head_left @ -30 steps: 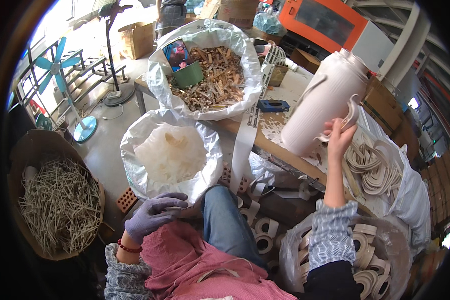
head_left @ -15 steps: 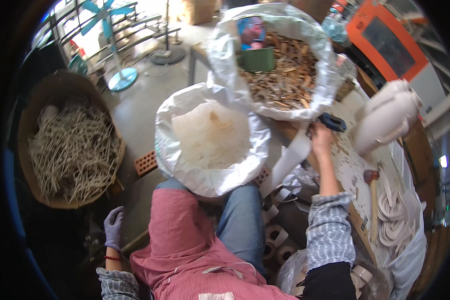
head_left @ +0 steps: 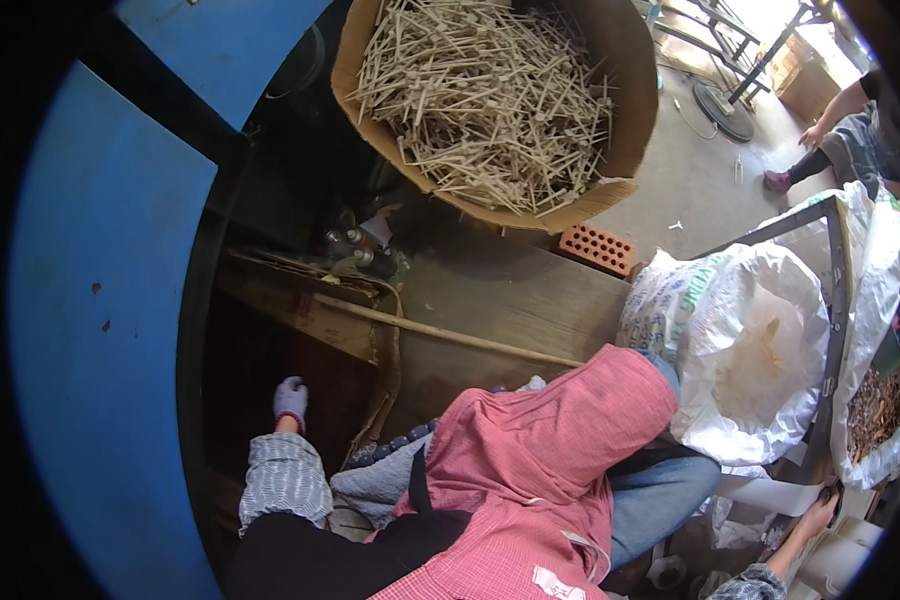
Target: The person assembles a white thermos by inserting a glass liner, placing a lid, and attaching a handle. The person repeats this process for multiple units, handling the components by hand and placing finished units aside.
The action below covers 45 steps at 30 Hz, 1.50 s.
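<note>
My left hand point(head_left: 291, 398), in a pale lavender glove, reaches into the dark inside of an open cardboard box point(head_left: 388, 360) at the lower left. Its fingers are foreshortened, so their grip and anything in them cannot be made out. At the lower right edge my right hand point(head_left: 818, 512) is bare and closed at the end of a wide white strip point(head_left: 770, 492). The strip runs leftward below a white woven sack point(head_left: 660, 300) holding a pale, cloudy plastic bag point(head_left: 765, 355). Next to it stands another white sack point(head_left: 880, 240) with brown chips point(head_left: 882, 400).
A big cardboard carton point(head_left: 625, 110) full of thin pale sticks stands ahead. Blue panels point(head_left: 100, 330) border the left. A wooden pole point(head_left: 450, 340) lies across the floor near a perforated red brick point(head_left: 597, 248). Another person's hand point(head_left: 812, 137) and leg show at upper right.
My view has swung left, bringing the blue panels and open box into sight. My left hand has moved into that box. My right hand stays by the white strip.
</note>
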Each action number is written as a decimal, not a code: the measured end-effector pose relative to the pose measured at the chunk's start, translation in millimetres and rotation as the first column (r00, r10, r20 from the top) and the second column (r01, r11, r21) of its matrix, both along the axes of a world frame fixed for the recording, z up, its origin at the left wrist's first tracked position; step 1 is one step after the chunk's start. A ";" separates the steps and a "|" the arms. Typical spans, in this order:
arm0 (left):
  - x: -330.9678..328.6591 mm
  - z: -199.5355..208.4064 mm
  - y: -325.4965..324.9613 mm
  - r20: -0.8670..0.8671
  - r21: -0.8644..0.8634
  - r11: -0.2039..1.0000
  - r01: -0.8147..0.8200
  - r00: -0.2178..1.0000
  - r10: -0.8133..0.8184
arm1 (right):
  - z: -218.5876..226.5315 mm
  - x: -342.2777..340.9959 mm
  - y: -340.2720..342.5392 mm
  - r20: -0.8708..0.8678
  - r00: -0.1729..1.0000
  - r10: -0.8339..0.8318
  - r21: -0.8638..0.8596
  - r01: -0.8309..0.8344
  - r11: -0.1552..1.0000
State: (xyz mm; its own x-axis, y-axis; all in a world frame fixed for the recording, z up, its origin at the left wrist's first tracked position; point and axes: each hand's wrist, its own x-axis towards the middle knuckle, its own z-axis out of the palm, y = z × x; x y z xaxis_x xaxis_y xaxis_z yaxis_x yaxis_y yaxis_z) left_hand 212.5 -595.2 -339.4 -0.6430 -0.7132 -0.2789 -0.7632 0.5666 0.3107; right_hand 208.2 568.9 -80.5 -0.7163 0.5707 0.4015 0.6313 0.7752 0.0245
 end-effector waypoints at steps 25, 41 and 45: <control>220.5 -50.4 123.7 0.768 0.141 0.909 -0.393 0.623 0.150 | 65.2 -162.5 -366.5 -0.025 0.704 0.710 0.200 -0.692 0.694; -238.9 -172.2 313.4 0.435 0.242 0.610 0.755 0.478 -0.763 | -117.1 -362.5 -544.1 -0.079 0.474 0.877 -0.921 -0.371 0.117; -231.5 -110.8 289.2 0.292 0.300 0.507 0.808 0.428 -0.855 | -146.2 -393.7 -574.7 0.048 0.101 0.994 -0.859 -0.504 0.092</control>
State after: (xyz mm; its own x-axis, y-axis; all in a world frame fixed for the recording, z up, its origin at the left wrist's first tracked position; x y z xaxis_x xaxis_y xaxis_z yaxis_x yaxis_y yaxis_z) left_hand -19.0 -306.1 -450.1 -0.7389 0.1582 -0.6549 0.0053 0.9734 0.2291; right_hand -185.5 -5.8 -226.8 -0.7042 -0.6341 -0.3194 -0.3482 0.7005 -0.6229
